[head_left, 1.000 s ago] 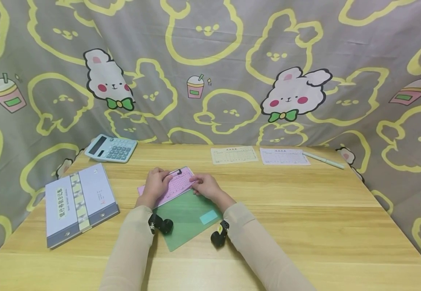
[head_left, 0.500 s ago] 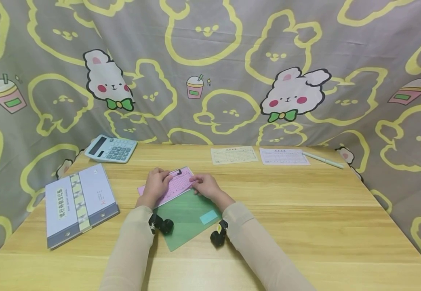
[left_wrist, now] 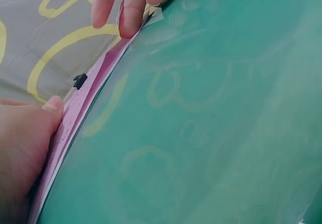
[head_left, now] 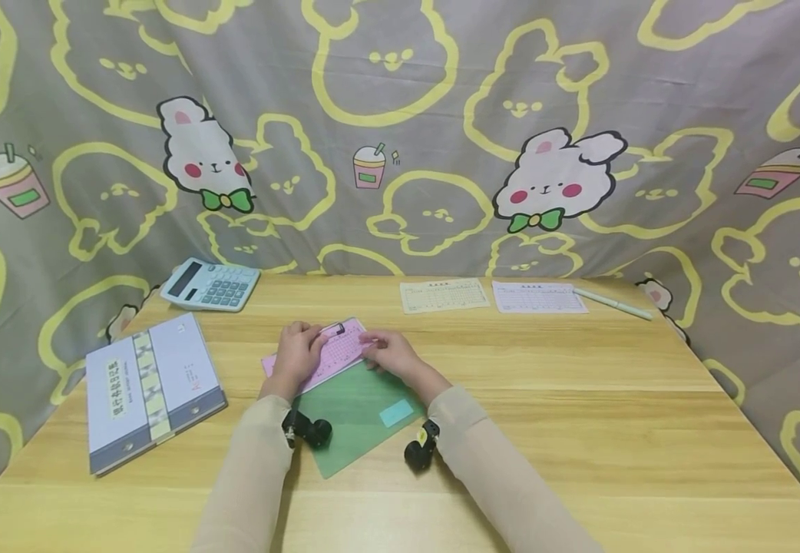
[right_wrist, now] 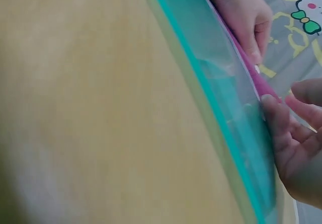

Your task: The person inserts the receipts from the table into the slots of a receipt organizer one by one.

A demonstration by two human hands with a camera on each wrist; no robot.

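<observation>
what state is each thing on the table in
Pink printed paper, held by the left hand
Translucent green plastic sheet, near part exposed
Lavender-blue hardcover book, closed
Light blue plastic calculator, face up
Pale green slim pen, lying down
Cream printed slip, flat
Lilac printed slip, flat

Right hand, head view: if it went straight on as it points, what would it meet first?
The right hand would first meet the pink paper, at its fingers; beyond it, perhaps the clip, though depth is unclear.

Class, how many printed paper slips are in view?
3: a yellow slip and a pale lilac slip near the table's far edge, and a pink slip partly under the left hand. Others may be hidden beneath the pink one.
</observation>
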